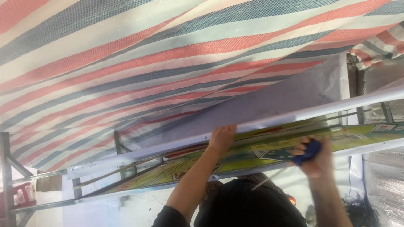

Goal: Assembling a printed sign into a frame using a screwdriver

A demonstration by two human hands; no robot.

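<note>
Under a striped red, blue and white woven tarpaulin (147, 63), the left hand (221, 138) presses against the edge of a long white banner sheet (294, 94) stretched over a grey metal frame (122, 157), its fingers laid flat over the rim and gripping nothing else. Just to the right, the right hand (313, 157) has its fingers curled tightly around the dark blue handle of a tool (307, 152); a thin blurred shaft runs down from it. Between both hands lies a printed yellow-green panel (252, 153), sitting beneath the white sheet's edge.
</note>
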